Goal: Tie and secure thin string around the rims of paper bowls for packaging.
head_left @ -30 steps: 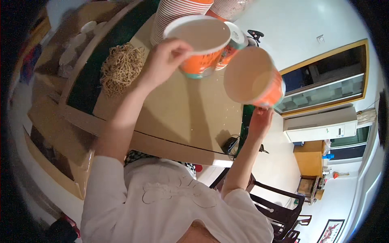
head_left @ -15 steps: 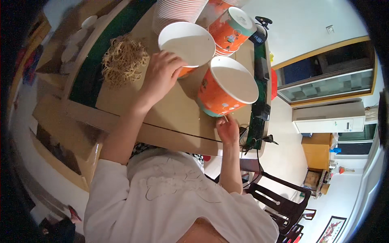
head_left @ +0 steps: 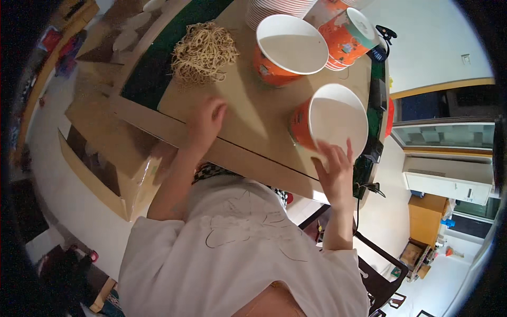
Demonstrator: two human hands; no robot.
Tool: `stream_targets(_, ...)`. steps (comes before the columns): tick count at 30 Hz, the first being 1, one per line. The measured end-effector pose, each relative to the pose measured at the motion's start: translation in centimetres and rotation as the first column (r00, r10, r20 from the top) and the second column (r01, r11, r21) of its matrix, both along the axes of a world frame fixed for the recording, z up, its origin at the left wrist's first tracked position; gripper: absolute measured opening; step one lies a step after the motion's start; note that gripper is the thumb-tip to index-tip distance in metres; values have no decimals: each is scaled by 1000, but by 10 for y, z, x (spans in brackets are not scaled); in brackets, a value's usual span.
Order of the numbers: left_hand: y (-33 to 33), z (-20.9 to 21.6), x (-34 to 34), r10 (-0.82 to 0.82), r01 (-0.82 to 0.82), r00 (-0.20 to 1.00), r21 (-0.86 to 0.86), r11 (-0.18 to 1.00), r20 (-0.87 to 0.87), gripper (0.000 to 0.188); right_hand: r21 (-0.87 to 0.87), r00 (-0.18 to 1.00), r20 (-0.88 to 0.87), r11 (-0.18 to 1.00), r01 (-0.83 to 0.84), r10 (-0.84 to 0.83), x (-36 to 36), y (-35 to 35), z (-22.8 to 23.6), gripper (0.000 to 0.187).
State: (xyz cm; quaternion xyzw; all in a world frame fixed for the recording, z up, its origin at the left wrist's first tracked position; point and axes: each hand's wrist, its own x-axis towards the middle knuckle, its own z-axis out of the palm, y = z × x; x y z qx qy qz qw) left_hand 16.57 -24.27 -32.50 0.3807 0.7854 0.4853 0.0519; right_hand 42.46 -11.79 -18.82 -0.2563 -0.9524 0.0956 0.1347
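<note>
At the left, a brown cardboard box [head_left: 103,140] gapes open beside the table, below the tabletop. Next, a loose heap of tan, string-like strands [head_left: 206,50] lies partly on the green strip [head_left: 142,74] and partly on the brown tabletop [head_left: 245,119]. The left hand [head_left: 207,120] hangs over the table's near edge, below the heap and well apart from it; its fingers are bent and close together around a small hollow, with no object seen in them, and whether thumb and fingertips meet I cannot tell. Behind and to the right rises a tall stack of white-rimmed cups [head_left: 277,8], cut off by the upper edge of the view. Just in front of it, an orange paper bucket [head_left: 277,74] stands mouth up, its interior white. The right hand [head_left: 335,166] is at the near rim of a second orange paper bucket [head_left: 301,127], also mouth up on the tabletop; its fingers are spread apart, overlapping the rim in view, and I cannot tell whether they touch it. Behind that bucket, an upturned orange cup [head_left: 346,39] tops a short nested pile. Farther right, black box-shaped devices [head_left: 378,95] line the table's edge.
</note>
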Motion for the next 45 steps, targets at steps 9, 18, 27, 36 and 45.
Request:
stream_targets(9, 40, 3, -53, 66, -162, 912, -209, 964, -405, 8, 4, 988, -154, 1000, 20, -20, -16, -18, -6, 26)
stream_targets(18, 60, 161, -93, -169, 156, 986, 392, 907, -1, 13, -169, 824, -553, 985, 34, -124, 6, -27, 7, 18)
stream_targets(27, 20, 255, -15, -214, 187, 977, 399, 898, 23, 10, -442, 616, -752, 872, -209, -234, -11, -52, 12, 11)
stream_targets(36, 16, 144, 85, -680, 619, 721, 316, 719, 136, 8, -805, 702, -559, 493, -331, -441, -10, -52, -21, 16)
stream_targets(45, 3, 125, 91, -724, 699, 679, 195, 688, 120, 7, -842, 814, -412, 513, -168, -409, 16, -63, -22, 23)
